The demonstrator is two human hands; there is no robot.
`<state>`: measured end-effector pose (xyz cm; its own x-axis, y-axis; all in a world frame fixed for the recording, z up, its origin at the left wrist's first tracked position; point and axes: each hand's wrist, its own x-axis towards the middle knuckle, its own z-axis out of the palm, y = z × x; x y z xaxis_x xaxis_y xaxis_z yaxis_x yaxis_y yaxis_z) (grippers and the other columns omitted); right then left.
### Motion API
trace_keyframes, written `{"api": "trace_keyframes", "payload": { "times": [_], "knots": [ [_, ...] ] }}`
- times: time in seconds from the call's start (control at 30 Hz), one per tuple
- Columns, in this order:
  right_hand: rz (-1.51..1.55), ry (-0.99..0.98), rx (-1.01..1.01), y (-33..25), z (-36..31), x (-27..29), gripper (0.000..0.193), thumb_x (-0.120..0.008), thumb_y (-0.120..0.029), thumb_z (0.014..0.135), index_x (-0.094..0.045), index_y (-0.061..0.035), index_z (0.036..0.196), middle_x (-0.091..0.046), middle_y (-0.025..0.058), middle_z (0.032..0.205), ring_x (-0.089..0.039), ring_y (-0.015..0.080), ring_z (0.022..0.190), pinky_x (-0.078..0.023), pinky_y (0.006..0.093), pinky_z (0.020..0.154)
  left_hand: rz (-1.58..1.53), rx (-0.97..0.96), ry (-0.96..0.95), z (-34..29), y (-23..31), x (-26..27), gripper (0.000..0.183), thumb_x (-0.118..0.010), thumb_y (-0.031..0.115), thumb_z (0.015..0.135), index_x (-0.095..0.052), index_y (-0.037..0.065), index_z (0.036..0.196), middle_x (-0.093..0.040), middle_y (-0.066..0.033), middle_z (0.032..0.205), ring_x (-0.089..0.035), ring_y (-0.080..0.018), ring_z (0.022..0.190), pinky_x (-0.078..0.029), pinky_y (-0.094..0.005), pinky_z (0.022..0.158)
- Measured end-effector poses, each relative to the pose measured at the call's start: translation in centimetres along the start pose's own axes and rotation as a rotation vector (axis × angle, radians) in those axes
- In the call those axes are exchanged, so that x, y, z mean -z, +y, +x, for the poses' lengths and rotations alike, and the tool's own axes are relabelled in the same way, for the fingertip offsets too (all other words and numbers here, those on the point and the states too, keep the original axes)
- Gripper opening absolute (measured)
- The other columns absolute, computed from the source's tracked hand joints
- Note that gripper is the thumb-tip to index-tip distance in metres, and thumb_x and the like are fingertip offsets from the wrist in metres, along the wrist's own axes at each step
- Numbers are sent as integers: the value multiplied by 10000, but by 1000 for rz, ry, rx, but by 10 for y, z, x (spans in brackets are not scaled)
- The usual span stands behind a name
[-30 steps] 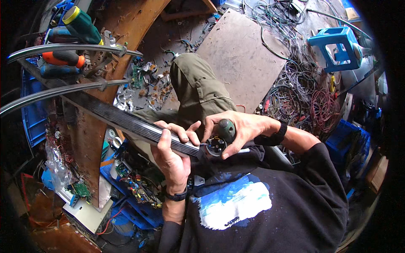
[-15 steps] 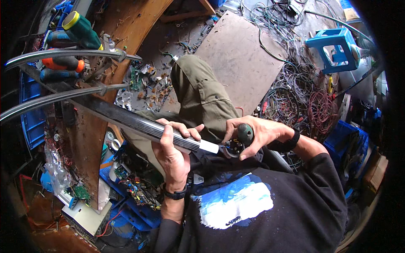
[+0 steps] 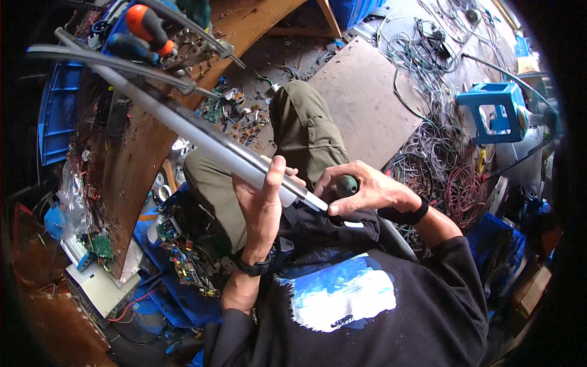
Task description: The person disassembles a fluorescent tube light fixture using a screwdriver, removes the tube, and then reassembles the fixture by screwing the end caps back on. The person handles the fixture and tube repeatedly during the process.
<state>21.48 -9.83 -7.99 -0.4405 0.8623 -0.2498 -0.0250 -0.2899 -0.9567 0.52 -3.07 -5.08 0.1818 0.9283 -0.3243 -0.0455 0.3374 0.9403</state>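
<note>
Tube (image 3: 205, 142) lies in the grip of the left hand (image 3: 260, 207), and its long axis runs from these fingers to the left and away from the body, above the leg (image 3: 309, 125) and over the bench (image 3: 131, 168). Of two hands the left is the nearer: its fingers are closed round the tube, thumb on the near side. The right hand (image 3: 374, 194) is just beside the end cap (image 3: 316, 203), which points toward its thumb; whether thumb and cap touch, I cannot tell. Right thumb and forefinger curl round a green handle (image 3: 346, 185); the other right fingers are mostly hidden.

Beyond the fingers, on the floor, is a flat board (image 3: 370, 101). To the right of the right fingers and farther out spread many wires (image 3: 440, 131), with a blue stool (image 3: 492, 137) past them. Far to the left of the left fingers stands a blue crate (image 3: 58, 116), at the outer side of the bench. Smallest, left of the left fingers and nearer to the body, is a green circuit board (image 3: 101, 246).
</note>
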Motion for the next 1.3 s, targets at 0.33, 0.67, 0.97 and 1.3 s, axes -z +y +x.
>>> {"api": "trace_keyframes", "payload": {
  "times": [0.33, 0.67, 0.97, 1.3],
  "knots": [
    [-57, 110, 8, -16, 2, -36, 313, -790, -280, 911, -746, -14, 1070, -746, 55, 875, -651, 112, 827, -511, 312, 801, -158, -46, -23, -6, -8, 21, 309, -481, 348, 1097, -509, 42, 1131, -638, -119, 917, -685, -236, 726, -624, -496, 809],
    [6, 55, -24, 2, -1, -47, 277, -750, -271, 951, -746, -20, 1067, -750, 17, 867, -622, 64, 780, -497, 258, 718, -156, -80, -65, -6, -7, 24, 371, -569, 252, 1074, -343, 32, 1271, -657, -123, 791, -668, -207, 661, -586, -371, 658],
    [278, -86, -122, -3, -1, -42, 268, -737, -282, 976, -747, -29, 1066, -765, -9, 915, -629, 60, 803, -500, 237, 724, -45, -155, -19, -1, -8, 21, 381, -618, 380, 1018, -593, 1, 987, -634, -100, 704, -665, -195, 595, -638, -395, 658],
    [227, 49, -45, 2, 3, -62, 364, -760, -374, 965, -731, -11, 977, -746, 24, 853, -650, 65, 814, -497, 257, 715, -82, -90, -29, 1, -12, 26, 424, -585, 392, 1034, -501, -15, 1121, -641, -101, 717, -666, -204, 602, -616, -381, 625]
  ]
}}
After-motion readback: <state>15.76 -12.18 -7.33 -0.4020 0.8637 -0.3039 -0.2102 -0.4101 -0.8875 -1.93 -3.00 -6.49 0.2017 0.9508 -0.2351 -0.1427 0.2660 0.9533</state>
